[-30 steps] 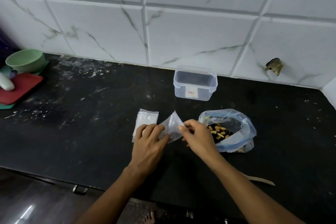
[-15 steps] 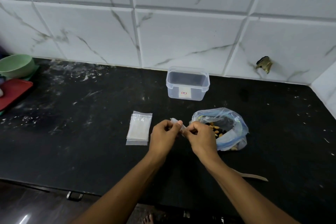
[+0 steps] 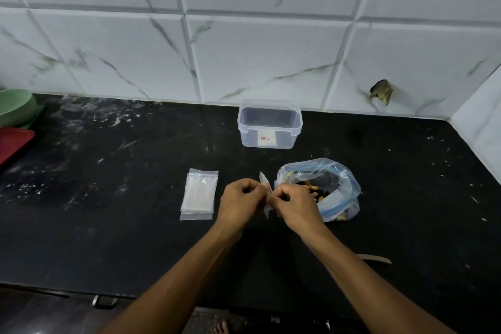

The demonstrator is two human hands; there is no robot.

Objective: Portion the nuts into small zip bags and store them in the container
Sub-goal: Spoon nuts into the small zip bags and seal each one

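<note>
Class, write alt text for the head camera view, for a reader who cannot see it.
Two hands, left hand and right hand, pinch a small clear zip bag over a black counter. Beside them lie a stack of empty zip bags and an open bag of nuts; behind stands a clear empty container.

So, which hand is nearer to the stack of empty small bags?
Left. The left hand is just right of the stack; the right hand is farther right, by the nut bag.
</note>
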